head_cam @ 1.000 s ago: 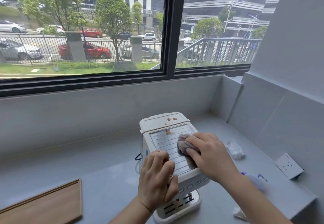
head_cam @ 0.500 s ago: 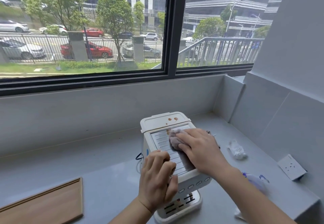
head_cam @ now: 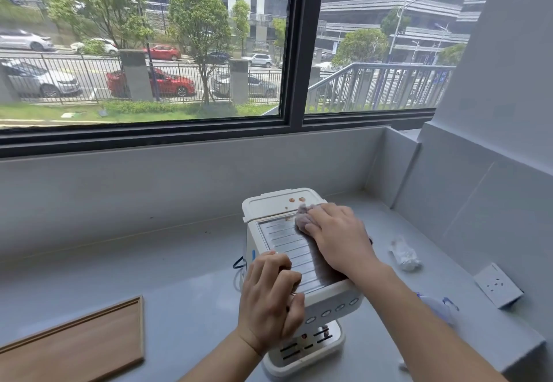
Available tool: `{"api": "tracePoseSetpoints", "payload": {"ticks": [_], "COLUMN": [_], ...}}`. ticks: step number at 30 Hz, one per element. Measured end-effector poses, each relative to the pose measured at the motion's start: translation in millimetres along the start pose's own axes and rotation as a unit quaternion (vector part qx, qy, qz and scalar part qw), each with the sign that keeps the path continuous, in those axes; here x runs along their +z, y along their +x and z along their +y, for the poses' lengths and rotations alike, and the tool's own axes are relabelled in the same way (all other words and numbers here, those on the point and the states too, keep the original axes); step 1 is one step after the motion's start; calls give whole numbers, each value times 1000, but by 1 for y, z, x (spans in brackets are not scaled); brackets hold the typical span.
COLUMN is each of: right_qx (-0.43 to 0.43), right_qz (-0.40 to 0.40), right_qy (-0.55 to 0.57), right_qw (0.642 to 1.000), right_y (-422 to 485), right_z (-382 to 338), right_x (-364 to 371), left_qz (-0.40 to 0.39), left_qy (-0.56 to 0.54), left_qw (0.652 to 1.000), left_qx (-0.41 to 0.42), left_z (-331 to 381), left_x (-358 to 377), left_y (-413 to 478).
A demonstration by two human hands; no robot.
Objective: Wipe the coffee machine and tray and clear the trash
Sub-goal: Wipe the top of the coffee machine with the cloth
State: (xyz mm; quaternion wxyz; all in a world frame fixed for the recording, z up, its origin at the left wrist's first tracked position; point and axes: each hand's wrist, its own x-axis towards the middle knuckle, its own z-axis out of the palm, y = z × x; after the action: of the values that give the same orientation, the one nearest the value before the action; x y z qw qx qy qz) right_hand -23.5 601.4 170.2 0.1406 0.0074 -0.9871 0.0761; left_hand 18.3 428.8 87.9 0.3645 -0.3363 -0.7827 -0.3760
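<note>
A white coffee machine (head_cam: 299, 262) stands on a pale grey surface (head_cam: 149, 268) below a dark-framed window (head_cam: 294, 52), with a wall close on its right. Around it lie a crumpled clear wrapper (head_cam: 404, 254) to the right, well apart from the machine, and nearer the front edge a second bit of clear plastic with blue marks (head_cam: 438, 307), partly hidden by the right forearm. A white wall socket (head_cam: 498, 285) sits low on the right wall, and a flat wooden tray (head_cam: 77, 348) with a raised rim lies at the front left. The machine's top is a ribbed metal plate; behind it the smooth white lid carries small brown spots (head_cam: 296, 199). The right hand (head_cam: 338, 236) lies flat, fingers together, pressing a greyish-purple cloth (head_cam: 303, 215) at the plate's back edge. The left hand (head_cam: 269, 295) rests on the front left corner, fingers curled and close together over the edge. Four oval buttons line the front; no writing can be read. A slotted drip tray (head_cam: 311, 345) sits at the base.
</note>
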Motion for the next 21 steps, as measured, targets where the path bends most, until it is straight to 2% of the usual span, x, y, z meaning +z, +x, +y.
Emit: {"api": "tracePoseSetpoints", "payload": {"ticks": [2, 7, 10, 13, 18, 20, 21], "right_qx": [3, -122, -76, -27, -160, -150, -112], "right_qz": [-10, 9, 0, -29, -49, -40, -38], "right_qy": [-8, 75, 57, 28, 62, 59, 67], "right_qw": [1000, 990, 995, 999, 984, 986, 991], "right_y": [13, -15, 1, 23, 5, -1, -1], "right_z": [-11, -2, 8, -14, -17, 5, 15], "right_x": [4, 7, 3, 6, 5, -1, -3], "left_qz": [-1, -2, 2, 5, 5, 4, 4], "left_qy": [-3, -7, -6, -1, -4, -4, -3], "left_qw": [1000, 1000, 1000, 1000, 1000, 1000, 1000], "left_qx": [2, 7, -1, -5, 4, 1, -1], "left_z": [1, 1, 1, 2, 0, 1, 1], "left_x": [-2, -1, 0, 0, 0, 1, 2], "left_y": [-1, -1, 0, -2, -4, -3, -3]}}
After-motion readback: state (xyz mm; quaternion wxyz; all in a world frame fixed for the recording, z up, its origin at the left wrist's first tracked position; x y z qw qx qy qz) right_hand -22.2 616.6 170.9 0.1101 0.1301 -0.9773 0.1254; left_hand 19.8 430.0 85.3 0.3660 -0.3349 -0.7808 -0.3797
